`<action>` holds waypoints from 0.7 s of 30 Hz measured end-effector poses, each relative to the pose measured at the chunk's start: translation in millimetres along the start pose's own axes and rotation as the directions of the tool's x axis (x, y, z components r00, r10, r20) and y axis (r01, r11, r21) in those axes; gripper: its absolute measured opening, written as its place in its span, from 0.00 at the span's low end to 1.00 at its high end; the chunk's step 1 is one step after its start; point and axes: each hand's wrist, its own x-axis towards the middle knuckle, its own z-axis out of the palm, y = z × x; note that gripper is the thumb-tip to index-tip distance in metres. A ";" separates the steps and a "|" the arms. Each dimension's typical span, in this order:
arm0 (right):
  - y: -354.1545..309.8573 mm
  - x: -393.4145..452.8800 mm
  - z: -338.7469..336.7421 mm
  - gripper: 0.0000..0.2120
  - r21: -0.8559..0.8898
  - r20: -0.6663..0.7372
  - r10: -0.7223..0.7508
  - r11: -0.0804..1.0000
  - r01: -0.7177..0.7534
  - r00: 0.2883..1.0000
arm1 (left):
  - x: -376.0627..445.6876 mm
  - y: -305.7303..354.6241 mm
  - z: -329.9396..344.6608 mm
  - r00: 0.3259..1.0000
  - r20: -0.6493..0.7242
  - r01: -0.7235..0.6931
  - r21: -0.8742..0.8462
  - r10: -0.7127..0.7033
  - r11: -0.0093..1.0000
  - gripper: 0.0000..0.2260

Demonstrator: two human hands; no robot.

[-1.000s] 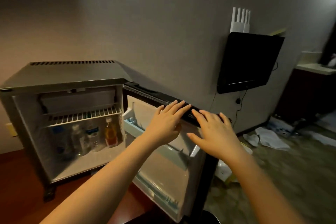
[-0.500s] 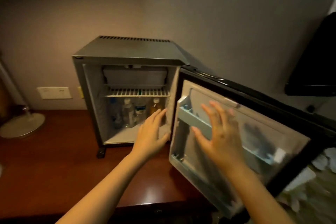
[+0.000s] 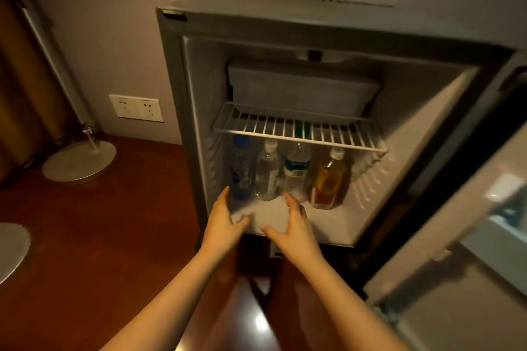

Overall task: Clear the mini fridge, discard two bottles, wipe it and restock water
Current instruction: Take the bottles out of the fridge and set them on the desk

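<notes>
A dark red-brown polished wooden surface (image 3: 94,251) fills the near ground, with a glare spot between the forearms; both bare arms reach forward across it toward the open mini fridge (image 3: 182,111). The left hand (image 3: 224,221) has its fingers spread wide, holding nothing, thumb over the front lip of the fridge floor and fingertips close to the blue-capped bottle (image 3: 241,168); the right hand (image 3: 295,224) is likewise wide open and empty, thumb splayed left, fingertips just short of the clear bottle (image 3: 268,174); whether either hand touches the floor is hard to tell. 4 bottles stand upright in a row on the white fridge floor under the wire shelf (image 3: 296,129): blue-capped, clear with a white cap, a green-labelled bottle (image 3: 296,168), and an amber bottle (image 3: 330,179) with a white cap and red label at the far right. Above the shelf sits a grey freezer box (image 3: 302,88). The fridge door (image 3: 456,236) swings open to the right, blurred. To the left stand a round metal lamp base (image 3: 79,162) and, on the beige wall, a double socket plate (image 3: 137,108).
</notes>
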 end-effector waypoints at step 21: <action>42.5 134.8 118.2 0.35 0.172 -0.544 0.101 0.985 -0.007 0.833 | 121.8 -64.4 62.6 0.970 -0.223 -0.145 -0.221 0.094 0.964 0.33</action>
